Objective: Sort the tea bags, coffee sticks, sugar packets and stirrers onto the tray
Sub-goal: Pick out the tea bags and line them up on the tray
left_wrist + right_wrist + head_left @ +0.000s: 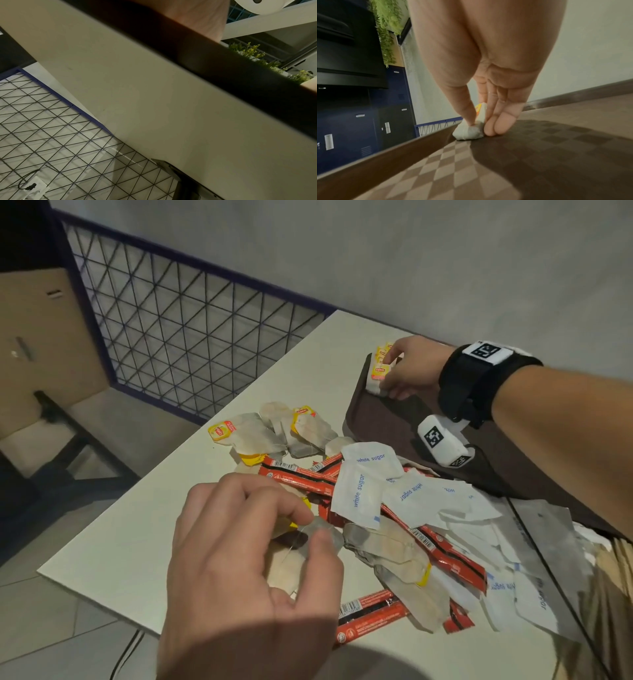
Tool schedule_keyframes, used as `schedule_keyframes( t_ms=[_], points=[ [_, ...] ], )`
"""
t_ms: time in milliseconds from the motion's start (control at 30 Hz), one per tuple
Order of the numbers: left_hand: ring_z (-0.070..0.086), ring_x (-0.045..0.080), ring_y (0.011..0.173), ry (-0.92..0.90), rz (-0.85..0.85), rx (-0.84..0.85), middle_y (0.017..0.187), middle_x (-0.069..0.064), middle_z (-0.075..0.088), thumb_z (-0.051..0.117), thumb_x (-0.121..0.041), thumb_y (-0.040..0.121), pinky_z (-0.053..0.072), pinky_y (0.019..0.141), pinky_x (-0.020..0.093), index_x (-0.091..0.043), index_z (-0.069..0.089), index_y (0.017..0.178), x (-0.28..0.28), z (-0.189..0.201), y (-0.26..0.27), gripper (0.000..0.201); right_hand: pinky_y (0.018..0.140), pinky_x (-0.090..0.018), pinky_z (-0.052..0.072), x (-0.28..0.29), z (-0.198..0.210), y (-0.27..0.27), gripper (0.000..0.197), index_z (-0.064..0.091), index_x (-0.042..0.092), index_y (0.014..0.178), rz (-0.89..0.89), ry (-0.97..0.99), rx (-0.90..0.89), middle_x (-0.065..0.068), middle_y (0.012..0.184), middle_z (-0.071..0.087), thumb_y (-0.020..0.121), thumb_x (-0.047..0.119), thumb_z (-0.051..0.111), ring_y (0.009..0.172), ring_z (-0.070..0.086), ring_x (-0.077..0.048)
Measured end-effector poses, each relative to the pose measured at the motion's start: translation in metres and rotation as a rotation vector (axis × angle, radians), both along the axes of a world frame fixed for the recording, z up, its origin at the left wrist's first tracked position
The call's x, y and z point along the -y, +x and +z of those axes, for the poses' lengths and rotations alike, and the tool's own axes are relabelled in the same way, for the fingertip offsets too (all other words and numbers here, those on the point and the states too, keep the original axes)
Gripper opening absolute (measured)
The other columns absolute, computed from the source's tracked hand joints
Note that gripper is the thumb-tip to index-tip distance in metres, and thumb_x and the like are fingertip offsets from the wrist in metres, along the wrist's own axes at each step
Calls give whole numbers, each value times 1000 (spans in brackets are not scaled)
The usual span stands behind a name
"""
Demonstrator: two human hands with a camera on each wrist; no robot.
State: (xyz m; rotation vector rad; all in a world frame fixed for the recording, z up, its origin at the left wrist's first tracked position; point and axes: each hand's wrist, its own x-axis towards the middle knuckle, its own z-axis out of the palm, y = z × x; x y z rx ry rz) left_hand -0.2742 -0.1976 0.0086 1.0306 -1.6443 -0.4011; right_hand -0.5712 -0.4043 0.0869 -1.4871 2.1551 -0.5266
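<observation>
Barely underway, the sorting: the right hand (409, 368) pinches a Lipton tea bag (470, 130) at the brown tray's (383, 419) far corner, while the left hand (246, 559) pinches another tea bag (320, 534) from the mixed pile of coffee sticks (298, 475) and white sugar packets (359, 487) lying between the hands.

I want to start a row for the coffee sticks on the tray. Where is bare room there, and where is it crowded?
The tray floor is bare between the tea bags under the right hand at its far corner and the sugar packets by its near edge. The table is bare left of the left hand. The pile between both hands is crowded.
</observation>
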Motion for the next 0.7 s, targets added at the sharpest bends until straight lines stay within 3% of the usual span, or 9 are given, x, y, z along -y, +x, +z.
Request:
schedule_keyframes(
  t_ms=[200,300,367,467,567,633,700],
  points=[
    [55,10,99,-7,0,16,91,-18,60,63,-38,75,36,85,9,-28,63,76,0,1,1,9,61,-31,62,3,0,-1,48,49,5,132,-20,-63,-24,-21,87,69,89,-7,69,62,69,-21],
    [55,11,98,-3,1,16,90,-15,60,62,-36,78,35,84,6,-27,63,76,-1,2,1,9,46,-28,57,5,4,0,59,42,7,140,-49,-98,-122,-19,91,69,90,2,72,49,67,-15],
    [55,13,96,3,-5,18,89,-13,60,62,-34,79,34,83,6,-25,63,77,-2,3,2,9,54,-28,54,-2,12,3,56,43,9,139,-26,-93,-285,-17,99,70,91,14,72,55,68,-20],
    [55,17,94,21,-13,30,89,-11,60,61,-33,80,35,82,9,-25,63,79,-2,4,2,9,67,-31,53,-33,33,17,38,60,17,124,107,-139,-480,-9,100,72,89,27,71,67,67,-20],
    [54,20,93,24,-18,34,89,-8,61,59,-35,81,36,82,10,-24,63,80,-4,3,3,12,60,-27,50,-93,46,47,8,73,20,92,308,-112,-365,-5,78,75,87,27,74,54,62,-7],
    [54,20,92,8,-27,37,89,-6,61,59,-33,81,35,81,10,-22,63,79,-4,3,2,12,61,-26,53,-145,51,69,8,75,22,84,466,-13,-279,0,74,75,85,30,78,60,65,-9],
    [54,21,92,-2,-23,36,89,-5,60,61,-29,80,35,81,10,-21,64,79,-4,2,3,8,59,-20,52,-190,49,88,17,74,28,85,594,123,-311,10,75,73,83,44,78,64,65,-4]
  ],
)
